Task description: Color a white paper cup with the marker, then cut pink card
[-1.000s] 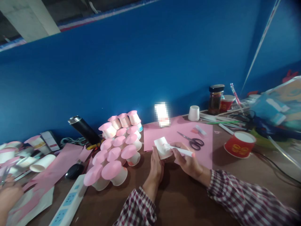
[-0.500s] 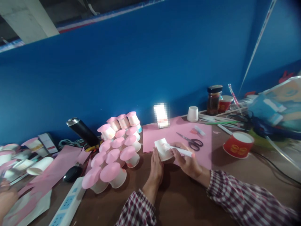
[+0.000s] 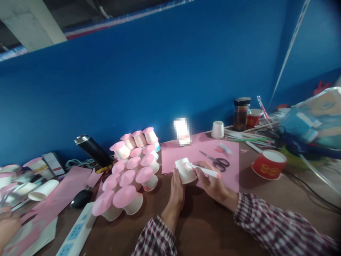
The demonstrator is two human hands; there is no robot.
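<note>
Two-handed work: left hand gripping the cup over the worktop, by the sheet's near edge; should be light, easily dented, best held gently by its wall; right hand pinching the pen.

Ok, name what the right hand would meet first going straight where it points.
Likely the white cup in the left hand; the pen in the right hand seems to touch it, though depth is unclear.

Blue partition — brown tabletop
</note>
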